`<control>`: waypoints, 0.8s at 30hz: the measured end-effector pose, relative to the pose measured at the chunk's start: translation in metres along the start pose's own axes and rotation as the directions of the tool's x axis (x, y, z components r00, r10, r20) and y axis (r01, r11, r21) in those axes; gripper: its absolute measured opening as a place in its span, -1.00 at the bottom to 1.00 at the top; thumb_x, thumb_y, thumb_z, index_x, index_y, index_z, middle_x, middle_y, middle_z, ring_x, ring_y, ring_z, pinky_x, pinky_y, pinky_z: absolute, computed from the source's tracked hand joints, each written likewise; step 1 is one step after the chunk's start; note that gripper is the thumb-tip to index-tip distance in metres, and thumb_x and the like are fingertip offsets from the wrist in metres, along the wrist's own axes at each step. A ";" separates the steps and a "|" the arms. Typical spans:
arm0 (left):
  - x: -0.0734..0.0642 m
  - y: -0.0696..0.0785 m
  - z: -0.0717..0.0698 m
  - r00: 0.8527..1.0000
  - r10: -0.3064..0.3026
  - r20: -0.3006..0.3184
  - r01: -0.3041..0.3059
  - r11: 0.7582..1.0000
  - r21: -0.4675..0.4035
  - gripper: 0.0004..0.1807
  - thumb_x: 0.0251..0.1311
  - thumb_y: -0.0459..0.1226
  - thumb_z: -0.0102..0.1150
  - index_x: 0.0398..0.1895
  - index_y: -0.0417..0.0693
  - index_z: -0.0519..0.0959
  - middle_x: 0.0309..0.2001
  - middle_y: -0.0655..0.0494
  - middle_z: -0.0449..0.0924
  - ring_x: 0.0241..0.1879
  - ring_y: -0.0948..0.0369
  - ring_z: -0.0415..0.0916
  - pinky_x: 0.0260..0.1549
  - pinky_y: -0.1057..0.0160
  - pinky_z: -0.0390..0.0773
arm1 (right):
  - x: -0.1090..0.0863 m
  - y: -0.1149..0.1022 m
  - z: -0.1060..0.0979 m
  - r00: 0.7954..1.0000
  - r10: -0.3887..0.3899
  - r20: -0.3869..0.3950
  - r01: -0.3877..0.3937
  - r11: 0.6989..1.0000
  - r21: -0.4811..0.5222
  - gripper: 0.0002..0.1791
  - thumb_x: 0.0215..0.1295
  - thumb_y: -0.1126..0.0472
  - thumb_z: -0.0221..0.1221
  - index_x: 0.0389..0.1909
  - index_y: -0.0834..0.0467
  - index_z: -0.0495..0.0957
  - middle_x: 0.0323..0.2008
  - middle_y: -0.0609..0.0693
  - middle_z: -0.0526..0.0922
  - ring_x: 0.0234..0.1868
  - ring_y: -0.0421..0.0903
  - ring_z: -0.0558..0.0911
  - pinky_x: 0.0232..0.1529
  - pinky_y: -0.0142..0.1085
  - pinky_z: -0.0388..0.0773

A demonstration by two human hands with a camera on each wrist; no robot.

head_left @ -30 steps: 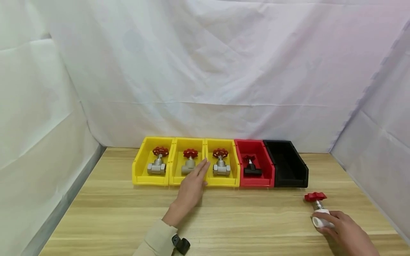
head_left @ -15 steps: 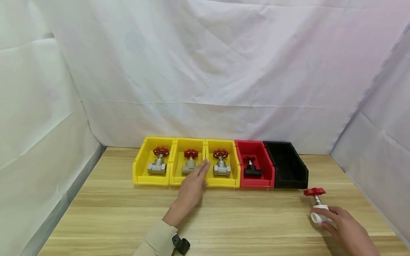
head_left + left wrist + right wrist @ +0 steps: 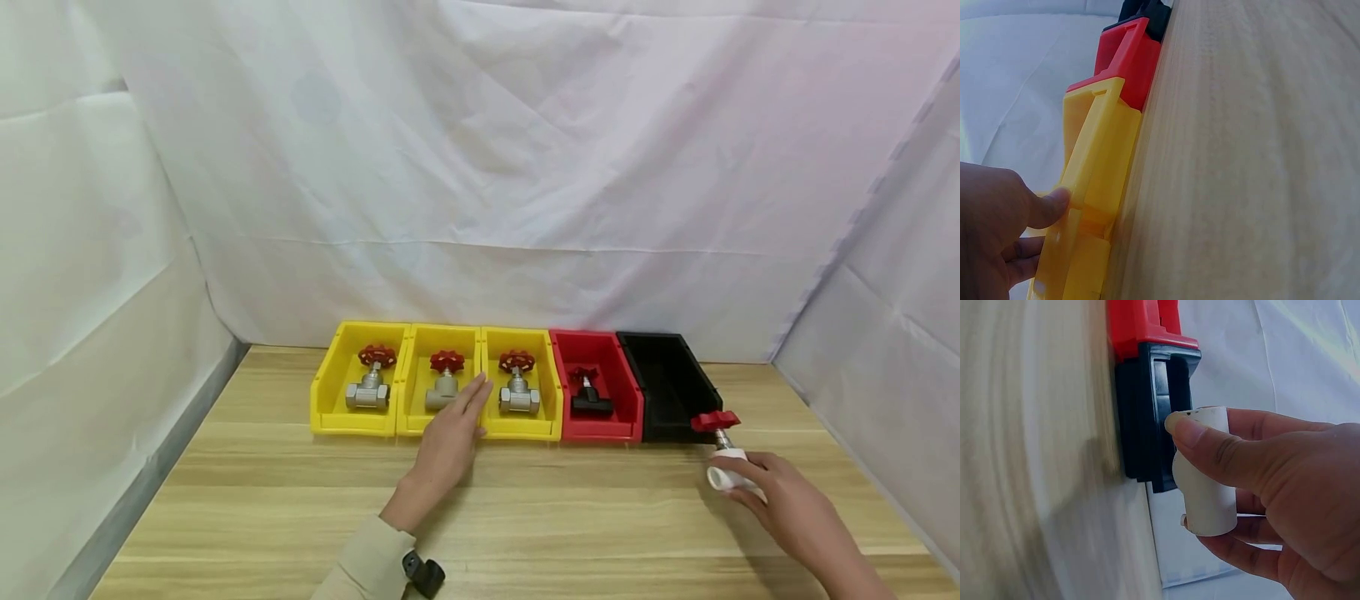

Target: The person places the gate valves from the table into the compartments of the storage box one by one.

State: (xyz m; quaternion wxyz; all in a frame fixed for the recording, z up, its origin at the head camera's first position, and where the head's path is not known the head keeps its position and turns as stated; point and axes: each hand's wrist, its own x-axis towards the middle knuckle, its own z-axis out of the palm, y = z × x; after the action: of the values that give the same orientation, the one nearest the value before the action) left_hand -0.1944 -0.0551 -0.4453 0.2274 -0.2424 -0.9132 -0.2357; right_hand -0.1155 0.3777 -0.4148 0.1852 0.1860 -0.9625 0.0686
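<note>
My right hand [image 3: 783, 500] holds a valve with a white pipe body [image 3: 1210, 481] and a red handwheel [image 3: 716, 421]. Thumb and fingers pinch the white body, and the wheel overlaps the front right corner of the black bin [image 3: 670, 387] in the head view. My left hand [image 3: 447, 442] lies at the join of the middle and right yellow bins [image 3: 521, 427]. Its thumb [image 3: 1054, 206] is on the front rim, with fingers behind the wall. Red-wheeled valves sit in the yellow bins: a metal one [image 3: 368, 390], a grey one [image 3: 442, 390] and another metal one [image 3: 518, 393].
A red bin [image 3: 600, 427] between the yellow bins and the black one contains a black valve [image 3: 591, 400] with a dark red wheel. The bins stand side by side on a wood-grain table [image 3: 570, 525]. White cloth [image 3: 525, 167] encloses the back and sides.
My right hand has carried the white valve forward and to the left, up to the black bin's front corner. The left hand stays where it was.
</note>
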 end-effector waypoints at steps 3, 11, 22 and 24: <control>0.000 0.000 0.000 1.000 0.003 -0.001 -0.003 1.000 0.003 -0.23 0.08 -0.41 0.35 0.39 -0.11 0.27 0.39 -0.01 0.22 -0.13 0.06 0.55 -0.48 0.35 0.52 | 0.009 0.000 0.002 1.000 -0.012 -0.018 0.012 1.000 0.012 -0.47 -0.20 0.31 0.47 -0.07 0.02 0.64 -0.32 0.06 0.55 -0.39 -0.01 0.53 -0.58 -0.17 0.45; 0.000 0.000 0.000 1.000 0.006 -0.008 -0.006 1.000 0.008 -0.23 0.08 -0.39 0.35 0.39 -0.11 0.27 0.39 -0.02 0.22 -0.12 0.07 0.55 -0.50 0.37 0.51 | 0.031 0.004 0.006 0.996 -0.067 -0.061 0.069 0.997 0.021 -0.48 -0.21 0.34 0.46 -0.09 0.05 0.64 -0.32 0.08 0.57 -0.39 0.00 0.54 -0.53 -0.13 0.47; -0.001 -0.001 0.002 0.999 0.024 -0.033 -0.023 1.000 0.006 -0.23 0.07 -0.40 0.36 0.38 -0.11 0.28 0.37 -0.03 0.24 -0.18 0.08 0.56 -0.52 0.37 0.48 | 0.059 0.010 0.014 0.993 -0.109 -0.054 0.112 0.992 0.054 -0.50 -0.15 0.33 0.45 -0.06 0.12 0.64 -0.34 0.06 0.59 -0.38 -0.01 0.56 -0.48 -0.12 0.49; -0.001 0.000 0.001 0.999 0.023 -0.033 -0.023 1.000 0.007 -0.23 0.06 -0.40 0.36 0.38 -0.11 0.29 0.37 -0.03 0.24 -0.21 0.09 0.56 -0.52 0.36 0.49 | 0.063 0.010 0.015 0.994 -0.097 -0.047 0.100 0.993 0.067 -0.51 -0.13 0.32 0.45 -0.06 0.13 0.64 -0.31 0.09 0.61 -0.35 0.04 0.58 -0.45 -0.08 0.51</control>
State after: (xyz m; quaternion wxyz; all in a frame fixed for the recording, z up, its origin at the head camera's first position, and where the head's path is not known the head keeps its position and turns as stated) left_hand -0.1943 -0.0549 -0.4470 0.2461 -0.2483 -0.9073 -0.2339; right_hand -0.1785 0.3627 -0.4054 0.2026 0.2380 -0.9450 0.0967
